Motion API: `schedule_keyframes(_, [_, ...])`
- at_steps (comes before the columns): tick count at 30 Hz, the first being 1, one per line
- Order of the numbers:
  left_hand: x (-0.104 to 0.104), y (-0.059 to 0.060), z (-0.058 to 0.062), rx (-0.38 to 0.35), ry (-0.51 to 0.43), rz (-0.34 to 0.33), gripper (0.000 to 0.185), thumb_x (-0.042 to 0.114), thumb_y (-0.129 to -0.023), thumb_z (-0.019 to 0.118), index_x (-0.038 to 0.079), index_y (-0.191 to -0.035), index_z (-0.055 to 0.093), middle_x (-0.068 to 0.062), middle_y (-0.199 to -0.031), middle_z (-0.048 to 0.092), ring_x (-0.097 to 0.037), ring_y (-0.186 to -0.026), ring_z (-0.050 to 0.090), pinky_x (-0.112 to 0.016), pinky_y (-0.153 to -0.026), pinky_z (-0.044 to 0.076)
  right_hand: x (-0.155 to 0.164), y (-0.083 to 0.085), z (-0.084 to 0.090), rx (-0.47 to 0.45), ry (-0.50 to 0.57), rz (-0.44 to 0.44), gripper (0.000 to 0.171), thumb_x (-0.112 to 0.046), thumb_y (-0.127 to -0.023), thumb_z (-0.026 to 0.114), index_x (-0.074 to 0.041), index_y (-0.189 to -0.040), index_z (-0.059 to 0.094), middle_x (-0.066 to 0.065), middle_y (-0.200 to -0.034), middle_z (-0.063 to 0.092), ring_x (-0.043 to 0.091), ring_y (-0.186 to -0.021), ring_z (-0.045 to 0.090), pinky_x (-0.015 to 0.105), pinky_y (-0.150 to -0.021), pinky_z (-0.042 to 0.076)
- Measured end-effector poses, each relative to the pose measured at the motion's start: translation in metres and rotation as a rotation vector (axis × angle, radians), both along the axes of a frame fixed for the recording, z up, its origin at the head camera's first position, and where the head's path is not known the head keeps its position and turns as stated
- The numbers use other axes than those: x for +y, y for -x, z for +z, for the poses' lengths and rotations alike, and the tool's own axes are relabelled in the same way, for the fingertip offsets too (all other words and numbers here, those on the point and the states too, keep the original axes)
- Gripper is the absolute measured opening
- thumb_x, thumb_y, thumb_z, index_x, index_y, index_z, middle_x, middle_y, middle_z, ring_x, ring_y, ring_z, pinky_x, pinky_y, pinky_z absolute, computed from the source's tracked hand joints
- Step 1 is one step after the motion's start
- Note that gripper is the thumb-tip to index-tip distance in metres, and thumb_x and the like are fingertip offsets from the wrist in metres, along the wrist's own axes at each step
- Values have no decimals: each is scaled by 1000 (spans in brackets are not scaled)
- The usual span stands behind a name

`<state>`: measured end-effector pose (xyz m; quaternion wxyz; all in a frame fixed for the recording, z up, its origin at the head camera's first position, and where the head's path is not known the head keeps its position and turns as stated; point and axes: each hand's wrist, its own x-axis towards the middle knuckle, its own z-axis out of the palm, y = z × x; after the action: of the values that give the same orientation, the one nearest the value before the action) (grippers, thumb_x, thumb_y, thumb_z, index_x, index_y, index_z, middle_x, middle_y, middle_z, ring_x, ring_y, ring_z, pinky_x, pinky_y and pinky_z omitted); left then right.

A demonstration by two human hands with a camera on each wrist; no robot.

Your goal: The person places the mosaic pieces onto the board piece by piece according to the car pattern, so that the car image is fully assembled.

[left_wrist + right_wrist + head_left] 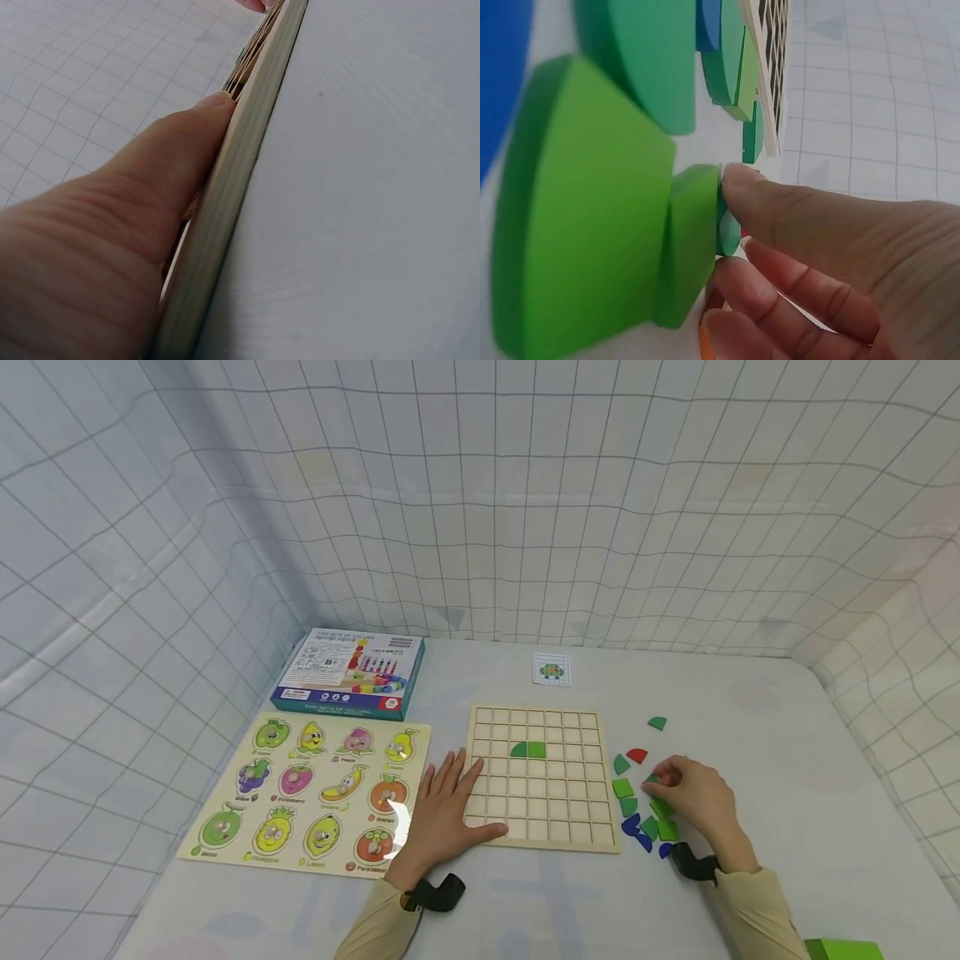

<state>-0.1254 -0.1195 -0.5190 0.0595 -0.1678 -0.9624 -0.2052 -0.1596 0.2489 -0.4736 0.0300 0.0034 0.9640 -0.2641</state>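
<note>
Left hand (pixel 444 810) flat on grid board's (pixel 542 842) left edge, right hand (pixel 690 795) pinching green piece (pixel 694 240).

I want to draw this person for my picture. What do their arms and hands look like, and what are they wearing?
Both arms wear long beige sleeves, the left sleeve and the right sleeve alike. A black strap wraps each wrist: the left strap and the right strap. The left hand and right hand are bare, with no gloves and no rings showing. The fingernails look short and plain.
</note>
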Motion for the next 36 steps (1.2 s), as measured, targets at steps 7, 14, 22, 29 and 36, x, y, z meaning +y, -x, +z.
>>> schedule_keyframes(7, [0, -1, 0, 11, -16, -5, 99, 69, -73, 63, 12, -148, 34, -15, -154, 22, -29, -142, 13, -50, -111, 6, -2, 2, -1, -21, 9, 0, 28, -24, -80, 76, -3, -95, 66, 1, -75, 58, 18, -65, 51, 29, -55, 40])
schedule_keyframes(14, [1, -1, 0, -10, -14, 0, 100, 71, -73, 62, 14, -149, 33, -13, -155, 20, -27, -143, 10, -48, -112, 4, -4, 0, 0, 6, -19, 2, 29, -28, -82, 74, -2, -92, 67, 1, -72, 57, 17, -61, 49, 28, -51, 37])
schedule_keyframes(22, [0, -1, -1, -17, -4, 2, 100, 70, -73, 62, 14, -149, 32, -12, -155, 19, -27, -143, 9, -48, -112, 4, -6, 0, 2, -22, -8, 0, 28, -25, -81, 75, -2, -92, 64, 2, -72, 55, 18, -62, 48, 29, -52, 37])
schedule_keyframes(29, [0, 0, 0, -24, -8, 5, 100, 70, -73, 62, 13, -149, 33, -13, -155, 19, -27, -143, 9, -48, -112, 3, -7, 2, 0, -3, -13, 14, 27, -24, -81, 75, -4, -93, 60, 3, -74, 54, 18, -62, 47, 29, -51, 36])
schedule_keyframes(36, [0, -1, 0, -28, -8, 5, 100, 70, -73, 62, 13, -149, 32, -12, -155, 19, -26, -143, 9, -47, -112, 3, -9, 0, -5, 49, -10, 2, 25, -22, -81, 75, -7, -92, 58, 4, -76, 59, 18, -60, 48, 29, -51, 37])
